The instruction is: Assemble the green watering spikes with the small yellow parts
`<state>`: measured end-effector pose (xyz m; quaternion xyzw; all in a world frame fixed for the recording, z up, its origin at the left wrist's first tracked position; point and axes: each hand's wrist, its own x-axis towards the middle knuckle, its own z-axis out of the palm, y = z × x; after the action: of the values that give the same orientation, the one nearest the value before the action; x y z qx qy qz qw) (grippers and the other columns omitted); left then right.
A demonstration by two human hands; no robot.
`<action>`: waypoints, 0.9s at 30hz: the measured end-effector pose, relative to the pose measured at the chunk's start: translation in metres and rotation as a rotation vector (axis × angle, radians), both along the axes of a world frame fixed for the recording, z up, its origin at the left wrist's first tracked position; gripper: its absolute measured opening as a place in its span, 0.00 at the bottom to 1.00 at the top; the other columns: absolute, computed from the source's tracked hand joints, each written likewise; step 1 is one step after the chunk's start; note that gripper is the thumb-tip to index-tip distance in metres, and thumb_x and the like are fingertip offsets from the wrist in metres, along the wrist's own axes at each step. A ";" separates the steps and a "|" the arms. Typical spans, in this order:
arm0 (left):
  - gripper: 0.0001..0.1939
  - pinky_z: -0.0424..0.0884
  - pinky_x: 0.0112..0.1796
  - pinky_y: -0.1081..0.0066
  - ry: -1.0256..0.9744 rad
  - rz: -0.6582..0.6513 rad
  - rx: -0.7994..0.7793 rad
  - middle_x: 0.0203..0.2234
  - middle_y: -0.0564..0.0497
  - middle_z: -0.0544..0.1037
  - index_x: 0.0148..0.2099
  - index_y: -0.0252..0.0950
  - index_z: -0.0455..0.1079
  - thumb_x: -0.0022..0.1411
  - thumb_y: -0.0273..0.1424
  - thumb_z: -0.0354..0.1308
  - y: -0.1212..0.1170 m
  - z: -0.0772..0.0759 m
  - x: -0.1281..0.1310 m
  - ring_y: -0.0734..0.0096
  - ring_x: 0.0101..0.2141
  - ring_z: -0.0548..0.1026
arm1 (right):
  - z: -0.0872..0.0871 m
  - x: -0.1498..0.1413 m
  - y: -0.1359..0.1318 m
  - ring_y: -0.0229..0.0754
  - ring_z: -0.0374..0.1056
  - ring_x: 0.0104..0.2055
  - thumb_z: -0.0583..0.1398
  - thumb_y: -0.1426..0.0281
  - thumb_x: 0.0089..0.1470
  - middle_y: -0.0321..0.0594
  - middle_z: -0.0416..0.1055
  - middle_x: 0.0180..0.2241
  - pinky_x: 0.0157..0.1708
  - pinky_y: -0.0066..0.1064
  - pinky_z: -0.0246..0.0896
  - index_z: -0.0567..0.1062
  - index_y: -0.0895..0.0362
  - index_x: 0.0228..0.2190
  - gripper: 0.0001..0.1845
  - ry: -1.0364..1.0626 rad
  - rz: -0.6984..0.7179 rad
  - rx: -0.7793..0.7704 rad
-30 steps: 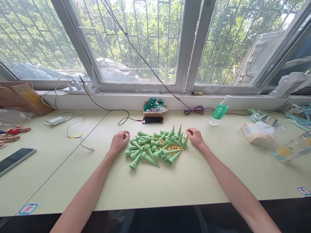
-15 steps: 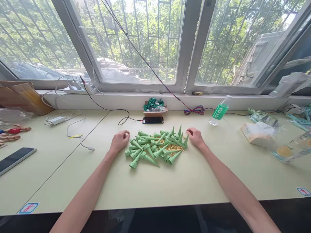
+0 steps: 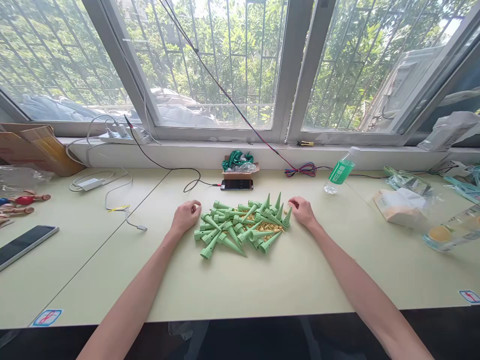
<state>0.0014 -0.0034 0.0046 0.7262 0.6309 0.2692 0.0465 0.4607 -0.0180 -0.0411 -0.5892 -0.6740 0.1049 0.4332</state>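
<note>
A heap of pale green plastic watering spikes (image 3: pixel 230 227), cone-shaped with ribbed collars, lies on the table in front of me. Several spikes at its right side point upward. Small tan-yellow pieces (image 3: pixel 268 228), too small to name, show among and under them. Just left of the heap, my left hand (image 3: pixel 186 216) rests on the table with its fingers curled in and no object visible in it. On the opposite side, my right hand (image 3: pixel 301 210) lies by the upright spikes, its fingers likewise curled and showing nothing held. A few tan pieces lie close to its fingertips.
Behind the heap are a phone (image 3: pixel 237 185) on a cable and a small carton (image 3: pixel 240 175) with green wrapping. To the right stand a water bottle (image 3: pixel 339 171) and a tissue pack (image 3: pixel 397 207). A second phone (image 3: pixel 26 245) and white cables (image 3: pixel 123 207) lie left.
The whole view shifts very slightly. Both hands and the spikes stay in place.
</note>
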 end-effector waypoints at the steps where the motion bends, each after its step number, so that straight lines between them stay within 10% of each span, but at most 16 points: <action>1: 0.14 0.66 0.33 0.70 0.000 0.000 0.001 0.25 0.51 0.73 0.38 0.38 0.73 0.59 0.38 0.50 0.000 0.000 0.000 0.67 0.28 0.72 | 0.000 0.000 0.000 0.41 0.66 0.30 0.54 0.66 0.53 0.42 0.74 0.31 0.35 0.34 0.63 0.75 0.56 0.30 0.12 0.000 0.001 -0.002; 27: 0.14 0.66 0.33 0.70 0.004 -0.003 -0.003 0.25 0.51 0.73 0.38 0.38 0.74 0.59 0.39 0.50 0.000 0.000 0.000 0.67 0.28 0.71 | 0.002 -0.001 -0.001 0.42 0.67 0.30 0.53 0.65 0.53 0.43 0.75 0.31 0.35 0.35 0.63 0.76 0.56 0.32 0.13 0.005 -0.002 0.000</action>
<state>0.0018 -0.0038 0.0047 0.7276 0.6302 0.2667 0.0470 0.4594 -0.0190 -0.0387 -0.5896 -0.6723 0.1056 0.4350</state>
